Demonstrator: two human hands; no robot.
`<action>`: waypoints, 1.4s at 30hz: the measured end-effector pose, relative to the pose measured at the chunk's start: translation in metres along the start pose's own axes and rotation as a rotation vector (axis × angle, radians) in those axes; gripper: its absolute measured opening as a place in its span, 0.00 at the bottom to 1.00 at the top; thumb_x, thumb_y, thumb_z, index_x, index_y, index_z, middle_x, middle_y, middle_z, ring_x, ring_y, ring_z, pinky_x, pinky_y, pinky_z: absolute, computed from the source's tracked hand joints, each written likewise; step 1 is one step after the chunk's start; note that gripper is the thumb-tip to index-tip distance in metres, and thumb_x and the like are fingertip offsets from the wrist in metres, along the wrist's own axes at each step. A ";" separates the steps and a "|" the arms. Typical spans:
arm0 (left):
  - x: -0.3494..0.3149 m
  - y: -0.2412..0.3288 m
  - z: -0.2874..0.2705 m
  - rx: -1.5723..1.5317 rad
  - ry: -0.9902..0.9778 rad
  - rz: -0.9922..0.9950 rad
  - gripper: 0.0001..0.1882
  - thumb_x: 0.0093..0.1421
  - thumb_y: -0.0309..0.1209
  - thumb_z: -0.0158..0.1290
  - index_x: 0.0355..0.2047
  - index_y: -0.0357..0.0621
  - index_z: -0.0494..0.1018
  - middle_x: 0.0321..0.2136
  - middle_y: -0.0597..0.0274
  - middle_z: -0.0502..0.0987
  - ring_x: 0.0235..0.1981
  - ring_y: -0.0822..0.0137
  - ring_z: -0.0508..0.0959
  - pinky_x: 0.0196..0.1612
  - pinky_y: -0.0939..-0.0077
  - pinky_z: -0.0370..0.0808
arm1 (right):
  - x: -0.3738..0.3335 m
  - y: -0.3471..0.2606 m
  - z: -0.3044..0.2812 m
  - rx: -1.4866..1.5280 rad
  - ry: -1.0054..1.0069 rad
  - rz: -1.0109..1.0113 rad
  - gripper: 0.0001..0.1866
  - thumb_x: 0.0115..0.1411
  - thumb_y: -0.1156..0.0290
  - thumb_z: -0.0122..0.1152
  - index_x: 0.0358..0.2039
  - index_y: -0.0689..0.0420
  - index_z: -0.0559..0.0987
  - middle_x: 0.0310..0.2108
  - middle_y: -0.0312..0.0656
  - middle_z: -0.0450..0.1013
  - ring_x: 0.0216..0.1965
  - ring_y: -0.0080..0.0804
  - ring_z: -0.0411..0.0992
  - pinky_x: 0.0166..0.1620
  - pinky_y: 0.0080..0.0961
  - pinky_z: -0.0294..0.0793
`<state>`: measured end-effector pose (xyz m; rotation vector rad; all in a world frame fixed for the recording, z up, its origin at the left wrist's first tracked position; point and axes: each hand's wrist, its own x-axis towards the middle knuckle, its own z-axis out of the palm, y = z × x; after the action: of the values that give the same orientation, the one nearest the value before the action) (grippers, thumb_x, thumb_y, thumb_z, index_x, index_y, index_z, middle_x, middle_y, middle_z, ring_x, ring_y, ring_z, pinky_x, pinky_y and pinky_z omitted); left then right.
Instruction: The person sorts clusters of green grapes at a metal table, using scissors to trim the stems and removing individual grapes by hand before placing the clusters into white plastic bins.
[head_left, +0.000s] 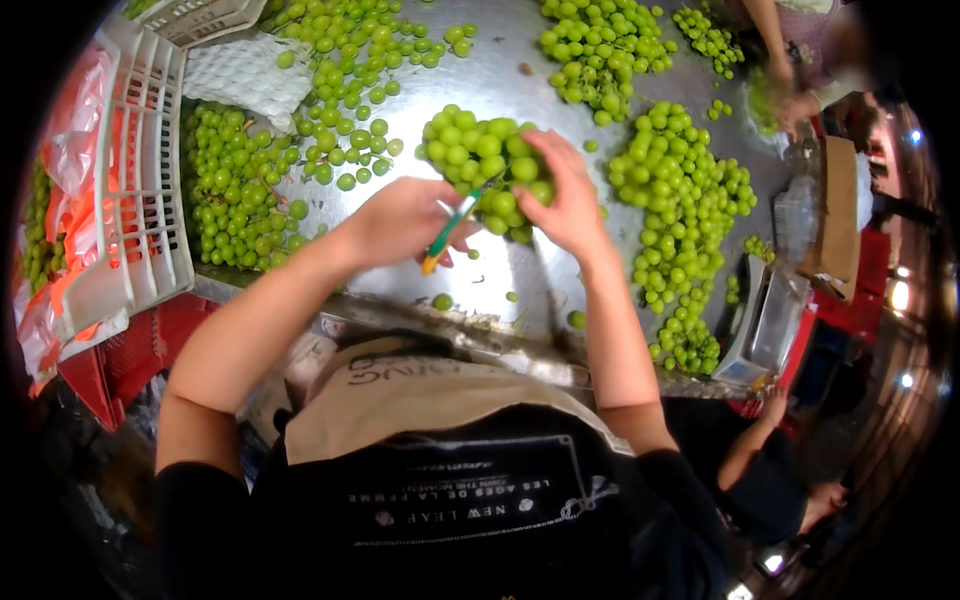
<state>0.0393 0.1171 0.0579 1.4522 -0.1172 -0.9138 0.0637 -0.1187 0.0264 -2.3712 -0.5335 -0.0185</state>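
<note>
My left hand (pixel 400 222) is closed around small snips (pixel 450 232) with a green handle and a yellow-orange end. Their thin dark blades reach up against a bunch of green grapes (pixel 470 145). From the other side my right hand (pixel 568 195) curves its thumb and fingers about that same bunch, steadying it over the shiny metal table (pixel 400 290). A few loose grapes (pixel 442 301) lie on the metal just below my hands.
Larger grape bunches (pixel 680 190) sit to the right, and many loose grapes (pixel 240 190) spread on the left beside white foam netting (pixel 245 75). A pale plastic crate (pixel 140 160) borders the left. At far right are a cardboard box (pixel 838 215) and another person's hands (pixel 795 105).
</note>
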 end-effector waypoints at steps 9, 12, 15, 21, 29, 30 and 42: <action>0.020 0.050 -0.010 -0.250 -0.039 -0.428 0.14 0.54 0.35 0.52 0.24 0.33 0.70 0.20 0.50 0.73 0.24 0.56 0.78 0.26 0.68 0.77 | -0.006 -0.010 0.005 -0.054 0.017 -0.051 0.31 0.42 0.72 0.62 0.51 0.54 0.68 0.53 0.46 0.63 0.58 0.49 0.56 0.58 0.39 0.59; 0.027 0.053 -0.004 -0.273 -0.011 -0.495 0.13 0.54 0.35 0.52 0.25 0.35 0.69 0.18 0.53 0.71 0.24 0.56 0.78 0.26 0.68 0.77 | -0.007 -0.013 0.005 -0.048 0.027 -0.058 0.31 0.41 0.72 0.63 0.50 0.54 0.68 0.53 0.46 0.63 0.58 0.50 0.56 0.58 0.39 0.58; 0.030 0.059 0.011 -0.305 0.056 -0.530 0.12 0.56 0.35 0.49 0.24 0.37 0.68 0.15 0.57 0.69 0.23 0.57 0.78 0.25 0.70 0.76 | -0.009 -0.012 0.006 -0.045 0.052 -0.055 0.31 0.41 0.72 0.63 0.50 0.54 0.69 0.53 0.46 0.63 0.58 0.50 0.56 0.58 0.40 0.58; 0.042 0.040 0.024 -0.341 0.055 -0.493 0.15 0.61 0.37 0.39 0.33 0.38 0.69 0.21 0.51 0.75 0.18 0.64 0.76 0.16 0.77 0.68 | -0.013 -0.004 0.019 -0.046 0.081 -0.073 0.32 0.39 0.73 0.62 0.49 0.55 0.69 0.52 0.50 0.64 0.58 0.52 0.57 0.60 0.43 0.55; 0.046 0.049 0.021 -0.242 -0.041 -0.588 0.17 0.62 0.38 0.35 0.36 0.37 0.67 0.24 0.49 0.75 0.21 0.65 0.77 0.18 0.78 0.74 | -0.017 -0.015 0.013 -0.017 0.113 -0.074 0.33 0.39 0.72 0.63 0.51 0.53 0.69 0.52 0.48 0.63 0.58 0.51 0.54 0.59 0.44 0.56; 0.046 0.054 0.024 -0.210 -0.015 -0.601 0.17 0.62 0.38 0.35 0.36 0.37 0.67 0.24 0.49 0.75 0.21 0.65 0.77 0.18 0.78 0.74 | -0.018 -0.013 0.013 -0.006 0.114 -0.074 0.33 0.39 0.72 0.63 0.51 0.53 0.69 0.52 0.48 0.63 0.58 0.51 0.54 0.58 0.44 0.56; 0.050 0.055 0.020 -0.212 -0.124 -0.638 0.18 0.59 0.41 0.34 0.32 0.36 0.65 0.19 0.47 0.74 0.07 0.75 0.62 0.09 0.83 0.58 | -0.018 -0.012 0.013 -0.002 0.109 -0.084 0.33 0.39 0.71 0.62 0.50 0.55 0.69 0.52 0.48 0.62 0.58 0.50 0.54 0.58 0.43 0.56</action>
<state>0.0865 0.0636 0.0877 1.2455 0.3638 -1.4842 0.0412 -0.1089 0.0218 -2.3324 -0.5803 -0.1848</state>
